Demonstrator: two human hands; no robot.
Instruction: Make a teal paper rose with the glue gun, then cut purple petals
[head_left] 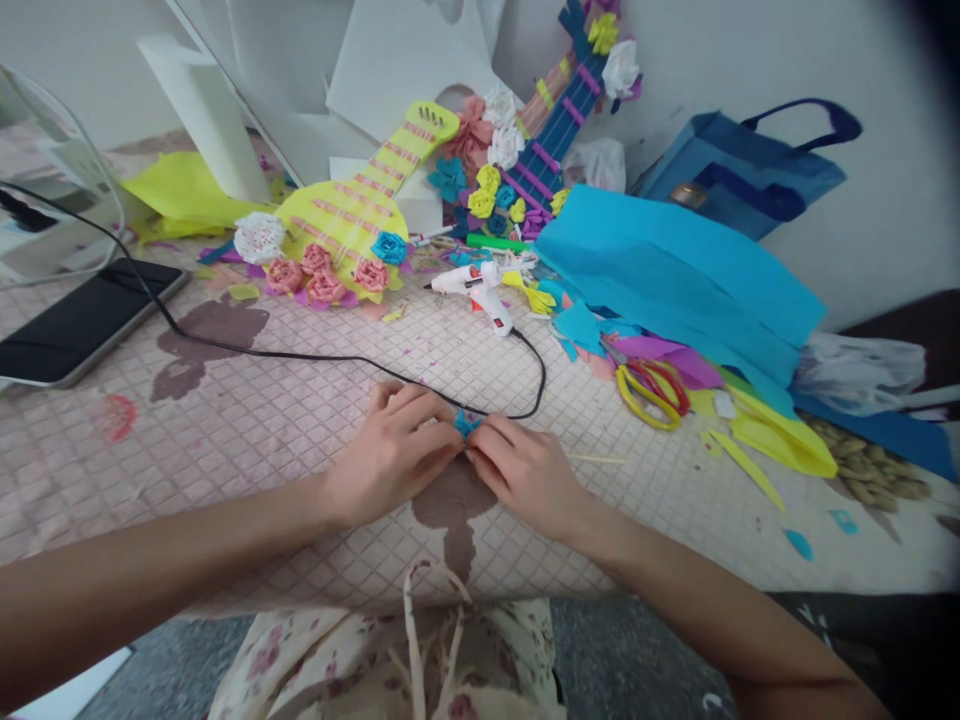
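Between my fingertips is a small blue paper piece [466,422], perhaps part of a paper flower; its exact shape is mostly hidden. My left hand [401,440] pinches it from the left, and my right hand [529,470] pinches it from the right. Both hands are close together just above the patterned tablecloth [315,420]. A black cord [330,356] runs just beyond my fingers to a white glue gun [476,290]. To the right of my right hand lies a thin wooden stick [596,459].
A yellow paper guitar [352,215] with paper flowers leans at the back, near a blue paper guitar [540,165]. Scissors [651,392], blue paper sheets [675,260] and yellow scraps [784,440] lie on the right. A phone [82,320] rests at left.
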